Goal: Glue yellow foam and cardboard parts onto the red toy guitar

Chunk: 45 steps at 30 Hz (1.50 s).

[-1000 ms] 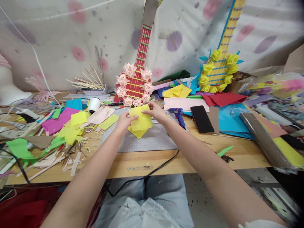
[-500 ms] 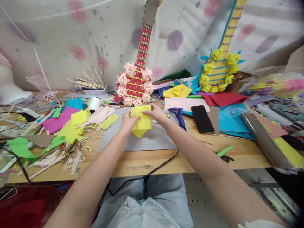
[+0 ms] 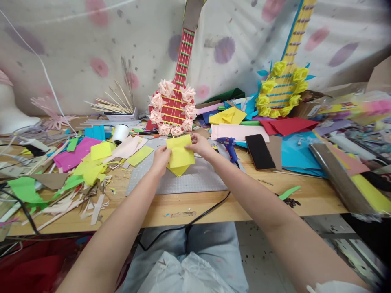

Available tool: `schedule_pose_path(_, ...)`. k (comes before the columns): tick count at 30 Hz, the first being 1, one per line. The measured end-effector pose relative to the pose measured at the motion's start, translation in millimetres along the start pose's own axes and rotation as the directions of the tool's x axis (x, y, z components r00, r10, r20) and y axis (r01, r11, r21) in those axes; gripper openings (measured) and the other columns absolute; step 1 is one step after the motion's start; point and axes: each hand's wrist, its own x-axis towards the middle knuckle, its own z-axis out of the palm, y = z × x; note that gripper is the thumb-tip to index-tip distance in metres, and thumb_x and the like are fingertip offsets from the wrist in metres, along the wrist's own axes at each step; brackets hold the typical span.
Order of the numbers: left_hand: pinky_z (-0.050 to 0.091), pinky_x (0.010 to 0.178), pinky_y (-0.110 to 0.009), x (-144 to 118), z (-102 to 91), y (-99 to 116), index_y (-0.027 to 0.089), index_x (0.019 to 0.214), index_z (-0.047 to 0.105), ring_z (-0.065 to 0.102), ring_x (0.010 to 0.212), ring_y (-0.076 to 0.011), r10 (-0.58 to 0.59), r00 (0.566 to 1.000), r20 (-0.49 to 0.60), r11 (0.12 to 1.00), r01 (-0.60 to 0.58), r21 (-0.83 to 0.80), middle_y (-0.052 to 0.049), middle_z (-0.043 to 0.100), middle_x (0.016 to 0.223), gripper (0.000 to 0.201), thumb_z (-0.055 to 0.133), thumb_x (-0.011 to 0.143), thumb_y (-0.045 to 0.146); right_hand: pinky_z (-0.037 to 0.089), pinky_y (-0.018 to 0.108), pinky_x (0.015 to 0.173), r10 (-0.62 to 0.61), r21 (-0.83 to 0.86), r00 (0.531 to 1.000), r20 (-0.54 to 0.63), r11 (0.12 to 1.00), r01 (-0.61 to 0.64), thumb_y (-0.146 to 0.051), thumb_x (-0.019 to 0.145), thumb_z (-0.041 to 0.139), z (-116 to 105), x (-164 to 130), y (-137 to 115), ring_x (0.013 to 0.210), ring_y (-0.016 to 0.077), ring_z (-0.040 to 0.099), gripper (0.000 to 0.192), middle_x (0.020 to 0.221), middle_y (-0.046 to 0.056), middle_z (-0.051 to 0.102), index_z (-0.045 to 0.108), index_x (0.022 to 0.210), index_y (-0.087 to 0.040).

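A square of yellow paper is held up by its two side edges, above the grey cutting mat. My left hand pinches the left edge between thumb and fingers. On the opposite edge, near the upper corner, my right hand is closed on the same square. Another yellow piece shows below it as a pointed corner; whether the two touch is unclear. Just behind stands a red paper guitar ringed with pink paper roses.
A blue glue gun and a black phone lie to the right, the gun's cord crossing the front edge. Coloured paper scraps crowd the left side. A yellow paper guitar leans at the back right.
Both thumbs have drawn back from the middle of the yellow square to its edges. The sheet now lies flatter, with more of its face showing.
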Motion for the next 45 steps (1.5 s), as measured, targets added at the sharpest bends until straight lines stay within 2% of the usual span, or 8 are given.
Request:
schedule_pose_path(8, 0.052, 0.061, -0.027, -4, -5.6, 6, 0.014, 0.083, 0.066, 0.066, 0.067, -0.0161, -0.064, 0.988, 0.14, 0.994, 0.076, -0.079, -0.008, 0.071, 0.085, 0.022, 0.06, 0.063, 0.011, 0.05, 0.03, 0.064, -0.006, 0.069, 1.0, 0.004, 0.998, 0.006, -0.01, 0.051, 0.076, -5, -4, -6, 0.062, 0.0135, 0.057, 0.04, 0.062, -0.004, 0.055, 0.045, 0.073, -0.019)
schedule_pose_path(14, 0.053, 0.069, -0.031, -3, -7.6, 8, 0.011, 0.081, 0.067, 0.067, 0.07, -0.0173, -0.037, 0.996, 0.085, 0.992, 0.046, -0.115, -0.01, 0.071, 0.085, 0.015, 0.067, 0.066, 0.012, 0.05, 0.031, 0.065, -0.007, 0.101, 1.0, -0.004, 0.995, 0.008, -0.012, 0.048, 0.078, -6, 1, -2, 0.062, 0.0132, 0.057, 0.041, 0.064, -0.004, 0.056, 0.047, 0.074, -0.019)
schedule_pose_path(18, 0.054, 0.068, -0.03, -3, -9.7, 8, 0.01, 0.082, 0.067, 0.066, 0.068, -0.0159, -0.027, 0.992, 0.121, 0.99, 0.044, -0.137, -0.008, 0.071, 0.082, 0.013, 0.065, 0.069, 0.012, 0.05, 0.029, 0.063, 0.022, 0.136, 1.0, -0.004, 0.99, -0.021, -0.011, 0.051, 0.077, -8, 3, 1, 0.061, 0.0125, 0.057, 0.038, 0.064, -0.004, 0.055, 0.048, 0.074, -0.018)
schedule_pose_path(26, 0.054, 0.069, -0.034, 0, -9.5, 5, 0.011, 0.082, 0.068, 0.067, 0.071, -0.0202, -0.02, 0.994, 0.104, 0.996, 0.028, -0.079, -0.01, 0.071, 0.084, 0.02, 0.072, 0.063, 0.017, 0.052, 0.029, 0.071, 0.088, 0.498, 0.975, 0.202, 0.849, -0.18, -0.013, 0.057, 0.077, 0, -5, -2, 0.069, 0.0135, 0.063, 0.04, 0.078, 0.001, 0.063, 0.048, 0.085, -0.018)
schedule_pose_path(30, 0.053, 0.066, -0.033, 1, -10.7, 5, 0.011, 0.081, 0.068, 0.067, 0.067, -0.0187, -0.036, 0.995, 0.096, 0.997, 0.042, -0.059, -0.01, 0.07, 0.081, 0.019, 0.073, 0.063, 0.017, 0.052, 0.031, 0.07, 0.188, 0.497, 0.977, 0.099, 0.842, -0.212, -0.011, 0.061, 0.073, 8, -1, 3, 0.065, 0.0135, 0.063, 0.035, 0.075, 0.002, 0.064, 0.049, 0.084, -0.018)
schedule_pose_path(38, 0.053, 0.066, -0.031, 0, -13.2, 6, 0.011, 0.079, 0.068, 0.066, 0.066, -0.0175, -0.051, 0.992, 0.116, 0.995, 0.06, -0.08, -0.008, 0.07, 0.077, 0.016, 0.071, 0.065, 0.017, 0.05, 0.026, 0.067, 0.139, 0.418, 0.99, -0.004, 0.9, -0.124, -0.012, 0.062, 0.071, 10, 6, 10, 0.065, 0.0119, 0.061, 0.028, 0.072, 0.0, 0.062, 0.05, 0.079, -0.017)
schedule_pose_path(42, 0.053, 0.066, -0.031, 2, -12.7, 3, 0.011, 0.081, 0.068, 0.066, 0.066, -0.0169, -0.037, 0.992, 0.118, 0.994, 0.049, -0.095, -0.009, 0.071, 0.079, 0.02, 0.073, 0.063, 0.018, 0.048, 0.022, 0.065, 0.163, 0.481, 0.984, -0.071, 0.87, -0.109, -0.019, 0.07, 0.067, 12, 7, 11, 0.063, 0.0091, 0.059, 0.017, 0.072, -0.001, 0.062, 0.05, 0.075, -0.017)
schedule_pose_path(45, 0.053, 0.065, -0.03, 2, -12.3, 2, 0.011, 0.08, 0.068, 0.065, 0.064, -0.0159, -0.014, 0.995, 0.102, 0.994, 0.025, -0.108, -0.008, 0.07, 0.078, 0.018, 0.071, 0.064, 0.017, 0.049, 0.022, 0.064, 0.128, 0.555, 0.992, 0.014, 0.824, -0.114, -0.027, 0.073, 0.066, 16, 3, 13, 0.065, 0.0097, 0.061, 0.016, 0.076, 0.001, 0.064, 0.054, 0.076, -0.018)
